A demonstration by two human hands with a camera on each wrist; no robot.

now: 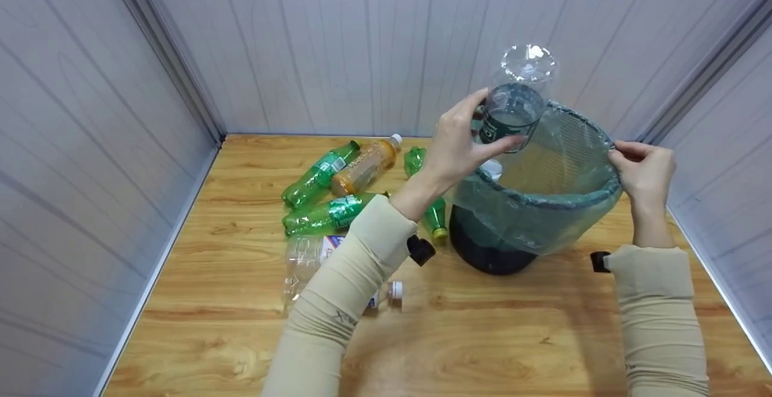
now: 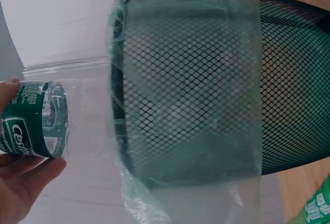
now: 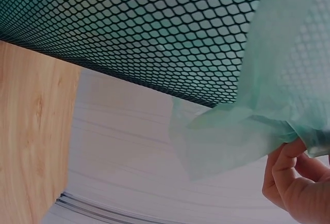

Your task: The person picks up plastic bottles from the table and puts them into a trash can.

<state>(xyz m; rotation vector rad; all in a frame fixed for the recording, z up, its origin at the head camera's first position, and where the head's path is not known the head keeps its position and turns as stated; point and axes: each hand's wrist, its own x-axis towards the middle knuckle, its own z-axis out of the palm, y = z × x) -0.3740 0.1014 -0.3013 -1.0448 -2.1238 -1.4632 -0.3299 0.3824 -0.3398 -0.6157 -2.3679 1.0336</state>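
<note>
My left hand (image 1: 461,143) grips a clear plastic bottle (image 1: 517,98) with a dark green label, its base pointing up, held at the left rim of a black mesh bin (image 1: 546,195) lined with a pale green bag. The left wrist view shows the labelled bottle (image 2: 38,123) beside the bin's mesh wall (image 2: 206,95), my fingers (image 2: 23,183) round it. My right hand (image 1: 642,168) pinches the bag-covered rim on the bin's right side. In the right wrist view my fingers (image 3: 291,183) hold the bag's edge (image 3: 258,126) under the mesh (image 3: 129,28).
Several empty bottles lie on the wooden table (image 1: 482,336) left of the bin: green ones (image 1: 319,174), an orange one (image 1: 365,168), a clear one (image 1: 307,258). Grey panel walls close in the table at the back and on both sides.
</note>
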